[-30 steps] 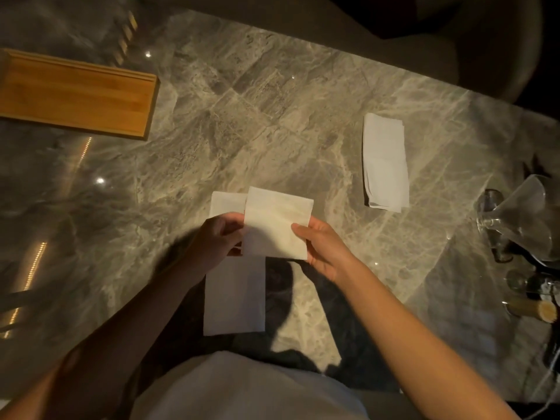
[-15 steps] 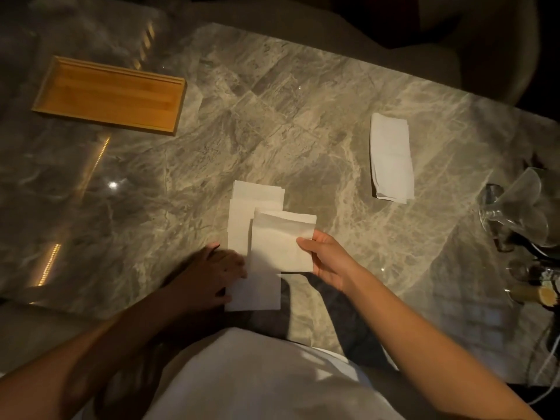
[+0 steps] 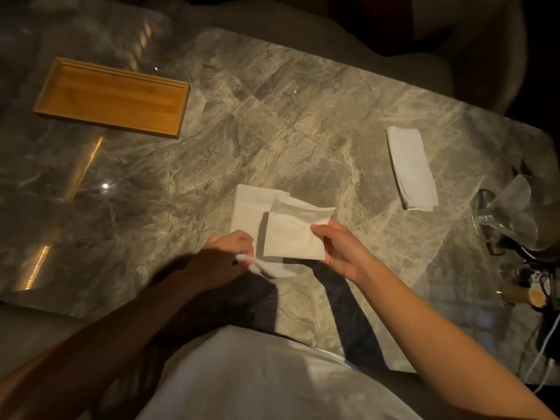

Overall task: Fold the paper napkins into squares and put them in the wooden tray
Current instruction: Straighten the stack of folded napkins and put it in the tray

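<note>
My right hand [image 3: 339,253] pinches the right edge of a folded, roughly square white napkin [image 3: 295,234] held just above the marble table [image 3: 272,122]. Under it lies a longer white napkin [image 3: 248,207] flat on the table. My left hand [image 3: 225,253] grips that lower napkin's near end, which is lifted and crumpled at the fingertips. The wooden tray [image 3: 112,97] sits far left with nothing in it. More napkins lie in a stack [image 3: 412,168] at the right.
Clear glassware [image 3: 512,213] lies tipped at the table's right edge, with a cork-ended object [image 3: 527,295] and a white cable [image 3: 542,356] below it. A padded seat back curves round the table's far side.
My left hand let go of the square napkin and dropped to the long napkin's near end, lifting it. The right hand still holds the square. The view shifted, so the tray sits further right.
</note>
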Demonstrator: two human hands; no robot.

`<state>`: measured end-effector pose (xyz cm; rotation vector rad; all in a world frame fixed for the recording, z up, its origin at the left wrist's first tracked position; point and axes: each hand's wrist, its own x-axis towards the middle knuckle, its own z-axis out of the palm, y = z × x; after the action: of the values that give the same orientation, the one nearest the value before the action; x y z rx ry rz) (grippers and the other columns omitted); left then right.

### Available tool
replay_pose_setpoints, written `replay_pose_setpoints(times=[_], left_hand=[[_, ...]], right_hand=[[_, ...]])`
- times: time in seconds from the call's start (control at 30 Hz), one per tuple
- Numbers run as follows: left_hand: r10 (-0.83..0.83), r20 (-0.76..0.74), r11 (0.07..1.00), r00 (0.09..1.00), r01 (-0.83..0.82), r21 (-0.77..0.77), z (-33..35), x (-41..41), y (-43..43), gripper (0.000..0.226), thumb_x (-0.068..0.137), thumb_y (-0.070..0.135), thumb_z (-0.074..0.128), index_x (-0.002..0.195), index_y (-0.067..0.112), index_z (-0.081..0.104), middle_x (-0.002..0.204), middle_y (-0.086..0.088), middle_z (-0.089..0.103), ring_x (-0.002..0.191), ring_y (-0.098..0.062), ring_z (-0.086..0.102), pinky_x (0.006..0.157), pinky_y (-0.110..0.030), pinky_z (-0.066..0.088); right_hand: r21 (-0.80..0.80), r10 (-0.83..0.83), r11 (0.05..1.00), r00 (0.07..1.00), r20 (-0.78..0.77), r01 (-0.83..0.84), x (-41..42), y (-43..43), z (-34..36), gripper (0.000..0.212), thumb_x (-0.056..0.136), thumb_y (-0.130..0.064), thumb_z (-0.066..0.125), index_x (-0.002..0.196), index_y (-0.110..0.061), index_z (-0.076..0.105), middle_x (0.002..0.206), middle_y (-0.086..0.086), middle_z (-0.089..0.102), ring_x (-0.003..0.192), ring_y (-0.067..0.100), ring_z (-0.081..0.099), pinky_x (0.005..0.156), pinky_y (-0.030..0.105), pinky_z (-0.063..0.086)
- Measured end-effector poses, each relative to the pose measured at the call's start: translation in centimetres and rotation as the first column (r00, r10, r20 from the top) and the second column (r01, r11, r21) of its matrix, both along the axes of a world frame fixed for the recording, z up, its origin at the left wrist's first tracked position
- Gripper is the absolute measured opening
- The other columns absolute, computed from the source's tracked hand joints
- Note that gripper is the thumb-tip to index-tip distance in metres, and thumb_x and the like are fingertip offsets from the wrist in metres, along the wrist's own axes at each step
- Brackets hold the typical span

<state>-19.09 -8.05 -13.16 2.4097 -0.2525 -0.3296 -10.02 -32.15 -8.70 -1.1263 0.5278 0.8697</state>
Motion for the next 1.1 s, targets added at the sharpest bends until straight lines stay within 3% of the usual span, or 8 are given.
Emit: replay_pose_setpoints(times=[0.1, 0.23, 0.43, 0.53, 0.7, 0.8, 0.93, 1.1], left_hand=[[0.127, -0.293, 0.986, 0.947, -0.153, -0.065, 0.1, 2.8, 0.6, 0.006, 0.085, 0.027, 0.056, 0.082, 0.026, 0.061, 0.082, 0.009, 0.062, 0.079, -0.013, 0.055, 0.076, -0.031, 0.042], [0.188, -0.395, 0.950, 0.899, -0.269, -0.161, -0.2, 6.1, 0.9, 0.027, 0.090, 0.013, 0.053, 0.066, 0.025, 0.049, 0.064, 0.003, 0.047, 0.068, -0.019, 0.047, 0.065, -0.031, 0.034], [0.268, -0.482, 0.866, 0.834, -0.427, -0.258, -0.8, 9.4, 1.1, 0.031, 0.096, 0.012, 0.042, 0.069, 0.020, 0.055, 0.072, 0.005, 0.053, 0.071, -0.010, 0.047, 0.062, -0.021, 0.037], [0.320, -0.578, 0.835, 0.751, -0.511, -0.202, -1.5, 10.5, 0.9, 0.031, 0.100, 0.030, 0.036, 0.099, 0.013, 0.062, 0.094, 0.000, 0.059, 0.085, -0.013, 0.054, 0.071, -0.021, 0.038], [0.410, -0.679, 0.748, 0.609, -0.650, -0.131, -2.2, 10.9, 0.5, 0.055, 0.095, 0.055, 0.028, 0.116, 0.016, 0.061, 0.103, -0.001, 0.055, 0.095, -0.018, 0.055, 0.085, -0.027, 0.036], [0.369, -0.592, 0.816, 0.717, -0.555, -0.164, -2.4, 10.3, 0.9, 0.028, 0.097, 0.033, 0.040, 0.108, 0.018, 0.061, 0.103, -0.002, 0.060, 0.087, -0.015, 0.054, 0.073, -0.025, 0.038], [0.406, -0.439, 0.858, 0.802, -0.499, -0.119, -1.5, 9.3, 1.4, 0.012, 0.088, 0.008, 0.044, 0.082, 0.013, 0.053, 0.069, 0.002, 0.050, 0.072, -0.019, 0.046, 0.055, -0.020, 0.034], [0.400, -0.296, 0.911, 0.868, -0.412, 0.020, -0.5, 7.3, 1.8, 0.018, 0.088, 0.015, 0.054, 0.106, 0.012, 0.056, 0.085, -0.003, 0.064, 0.074, -0.020, 0.059, 0.063, -0.026, 0.043]], right_hand=[[0.018, -0.054, 0.998, 0.999, -0.004, 0.054, 1.0, -0.1, 0.6, 0.025, 0.093, 0.001, 0.046, 0.105, -0.013, 0.064, 0.090, 0.006, 0.076, 0.080, 0.018, 0.073, 0.058, 0.031, 0.059], [0.024, -0.038, 0.999, 0.999, 0.005, 0.038, 1.7, 0.3, 1.1, 0.026, 0.091, 0.002, 0.046, 0.103, -0.012, 0.065, 0.088, 0.006, 0.076, 0.079, 0.017, 0.073, 0.058, 0.030, 0.059], [-0.022, 0.082, 0.996, 0.996, -0.035, -0.083, 1.1, 1.9, 0.1, 0.024, 0.091, 0.002, 0.047, 0.099, -0.012, 0.065, 0.085, 0.004, 0.076, 0.077, 0.016, 0.073, 0.059, 0.030, 0.059], [-0.071, 0.118, 0.990, 0.992, -0.037, -0.120, 0.7, 3.1, -0.8, 0.026, 0.093, -0.001, 0.046, 0.102, -0.016, 0.065, 0.087, 0.001, 0.076, 0.078, 0.014, 0.072, 0.061, 0.030, 0.060], [-0.180, 0.105, 0.978, 0.994, -0.015, -0.106, 1.0, 5.3, -1.9, 0.031, 0.094, -0.001, 0.044, 0.115, -0.015, 0.061, 0.099, 0.003, 0.070, 0.086, 0.019, 0.067, 0.074, 0.038, 0.057], [-0.194, 0.066, 0.979, 0.998, -0.018, -0.068, 1.2, 6.0, -2.4, 0.030, 0.093, 0.002, 0.042, 0.103, -0.017, 0.063, 0.094, 0.003, 0.069, 0.079, 0.016, 0.067, 0.070, 0.035, 0.058], [-0.233, 0.027, 0.972, 0.999, -0.025, -0.032, 1.6, 6.6, -2.9, 0.033, 0.092, 0.004, 0.040, 0.111, -0.014, 0.062, 0.092, 0.004, 0.069, 0.077, 0.017, 0.067, 0.064, 0.032, 0.059], [-0.330, 0.024, 0.944, 1.000, 0.003, -0.022, 2.3, 7.5, -3.3, 0.029, 0.092, 0.003, 0.043, 0.108, -0.011, 0.063, 0.108, 0.015, 0.068, 0.081, 0.022, 0.065, 0.073, 0.036, 0.055]])
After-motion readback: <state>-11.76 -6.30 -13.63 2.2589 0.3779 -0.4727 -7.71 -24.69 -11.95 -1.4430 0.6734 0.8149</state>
